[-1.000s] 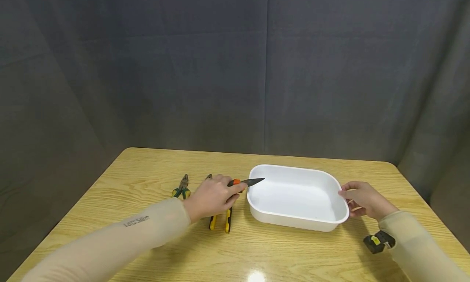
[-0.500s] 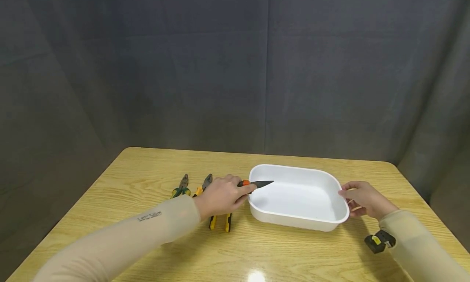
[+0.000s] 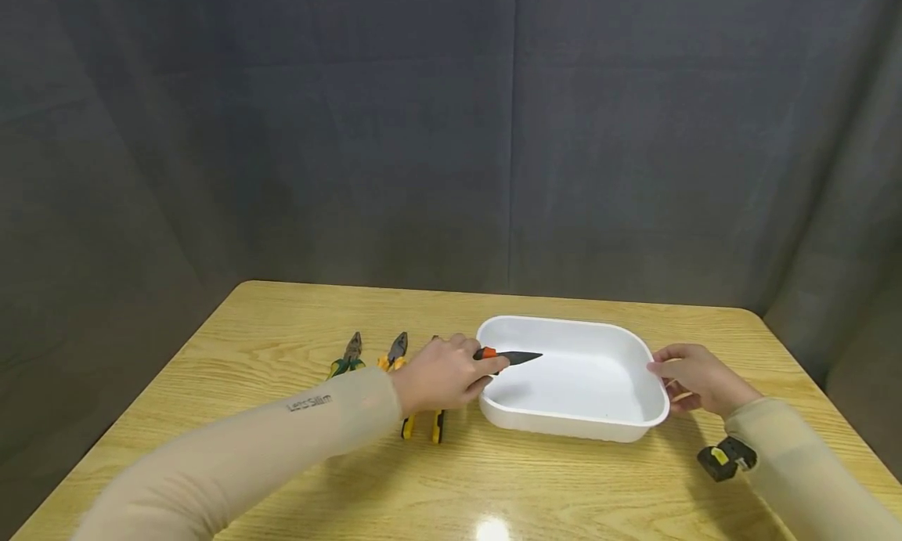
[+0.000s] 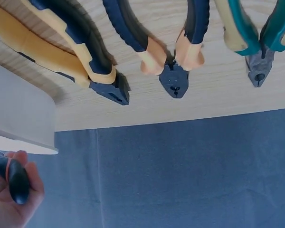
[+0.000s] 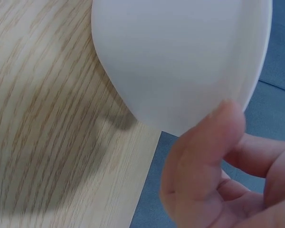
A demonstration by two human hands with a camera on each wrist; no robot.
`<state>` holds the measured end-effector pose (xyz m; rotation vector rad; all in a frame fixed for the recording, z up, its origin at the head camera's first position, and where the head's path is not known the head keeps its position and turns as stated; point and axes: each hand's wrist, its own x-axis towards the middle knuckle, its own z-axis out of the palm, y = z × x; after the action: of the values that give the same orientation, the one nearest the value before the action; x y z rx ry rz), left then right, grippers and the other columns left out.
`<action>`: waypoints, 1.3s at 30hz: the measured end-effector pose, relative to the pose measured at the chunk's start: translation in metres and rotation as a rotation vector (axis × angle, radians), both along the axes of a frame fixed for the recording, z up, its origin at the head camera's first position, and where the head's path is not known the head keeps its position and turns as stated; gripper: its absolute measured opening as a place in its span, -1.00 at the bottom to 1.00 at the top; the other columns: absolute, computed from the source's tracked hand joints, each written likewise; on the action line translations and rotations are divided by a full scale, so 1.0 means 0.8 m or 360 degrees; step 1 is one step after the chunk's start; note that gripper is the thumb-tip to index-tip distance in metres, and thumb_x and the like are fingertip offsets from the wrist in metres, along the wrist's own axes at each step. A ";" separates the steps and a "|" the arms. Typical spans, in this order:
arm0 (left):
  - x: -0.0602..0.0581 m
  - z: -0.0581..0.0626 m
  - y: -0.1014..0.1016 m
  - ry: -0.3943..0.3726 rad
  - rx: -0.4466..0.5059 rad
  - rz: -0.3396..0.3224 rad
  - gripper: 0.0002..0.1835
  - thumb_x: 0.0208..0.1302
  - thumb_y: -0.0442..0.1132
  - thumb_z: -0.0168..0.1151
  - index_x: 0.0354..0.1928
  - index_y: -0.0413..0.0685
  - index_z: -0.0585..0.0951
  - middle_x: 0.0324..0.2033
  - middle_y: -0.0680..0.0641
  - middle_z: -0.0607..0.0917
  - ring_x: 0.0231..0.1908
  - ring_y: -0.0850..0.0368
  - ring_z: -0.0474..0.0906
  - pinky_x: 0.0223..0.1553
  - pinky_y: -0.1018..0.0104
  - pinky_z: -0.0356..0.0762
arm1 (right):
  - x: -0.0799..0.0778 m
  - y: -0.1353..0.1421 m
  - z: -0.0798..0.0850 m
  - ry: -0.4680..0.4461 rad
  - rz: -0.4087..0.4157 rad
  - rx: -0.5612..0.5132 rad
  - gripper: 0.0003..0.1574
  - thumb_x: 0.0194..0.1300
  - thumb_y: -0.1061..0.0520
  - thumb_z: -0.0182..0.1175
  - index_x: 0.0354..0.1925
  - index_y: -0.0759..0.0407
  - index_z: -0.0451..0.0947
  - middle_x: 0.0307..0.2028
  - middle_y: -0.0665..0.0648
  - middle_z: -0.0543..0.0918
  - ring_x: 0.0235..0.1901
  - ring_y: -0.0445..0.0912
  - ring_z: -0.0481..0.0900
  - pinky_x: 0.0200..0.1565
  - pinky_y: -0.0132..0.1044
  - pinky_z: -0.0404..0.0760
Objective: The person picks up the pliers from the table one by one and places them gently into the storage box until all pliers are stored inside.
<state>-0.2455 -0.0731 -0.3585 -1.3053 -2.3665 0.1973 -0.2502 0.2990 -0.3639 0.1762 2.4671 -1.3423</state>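
The pointed tool (image 3: 523, 358), dark with an orange band, is being held over the left end of the white tray (image 3: 564, 426), its tip pointing inward above the tray floor and its banded part lying over the left rim. I can't tell whether it is touching that rim. The left hand (image 3: 451, 373) is gripping it by the handle, fingers curling round it and the index finger stretching along toward the band; from the left wrist's side, the rounded dark handle end is showing within the fingers.

The right hand (image 3: 698, 378) is pinching the tray's right end, one digit pressing on the rim and others bending beneath and outside it. The tray is sitting upright on the wooden surface (image 3: 395, 498).

Left of the tray, three pairs of pliers are lying side by side: green-handled pliers (image 3: 354, 345) furthest out, orange-and-black pliers (image 3: 398, 349) in the middle, and yellow-and-black pliers (image 4: 80, 57) nearest the tray, partly hidden under the left hand. Both arms are wearing pale sleeves (image 3: 239, 463), and a small black device (image 3: 717, 463) is sitting at the right wrist. A dark grey curtain (image 3: 352, 134) is hanging behind.
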 end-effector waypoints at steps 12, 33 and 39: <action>-0.007 0.003 0.022 0.0020 -0.0059 -0.0132 -0.69 0.38 -0.11 0.14 0.13 0.17 0.60 -0.39 -0.03 0.65 -0.46 0.16 0.55 -0.58 0.38 0.49 | 0.002 -0.004 -0.001 0.0004 -0.0022 0.0011 -0.55 0.45 0.22 0.03 0.10 0.58 0.26 -0.41 0.17 0.52 -0.50 -0.07 0.50 -0.44 -0.22 0.62; -0.015 0.006 0.055 -0.0026 -0.0240 -0.0135 -0.68 0.44 -0.06 0.05 0.18 0.22 0.54 -0.40 0.01 0.65 -0.41 0.15 0.53 -0.40 0.33 0.52 | 0.004 -0.008 0.000 0.0018 -0.0010 -0.0002 -0.60 0.43 0.24 0.02 0.06 0.57 0.29 -0.40 0.17 0.52 -0.52 -0.09 0.50 -0.45 -0.23 0.61; -0.014 0.013 0.069 -0.0084 -0.0362 -0.0109 -0.63 0.46 -0.05 0.01 0.25 0.25 0.50 -0.37 0.02 0.63 -0.42 0.18 0.45 -0.49 0.38 0.43 | 0.006 -0.009 0.000 0.0033 -0.0001 0.0025 -0.58 0.43 0.23 0.02 0.07 0.58 0.28 -0.39 0.19 0.52 -0.51 -0.08 0.50 -0.44 -0.22 0.61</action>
<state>-0.2569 -0.0180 -0.3484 -1.5100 -2.3938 0.4265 -0.2456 0.2918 -0.3640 0.1672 2.4954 -1.3318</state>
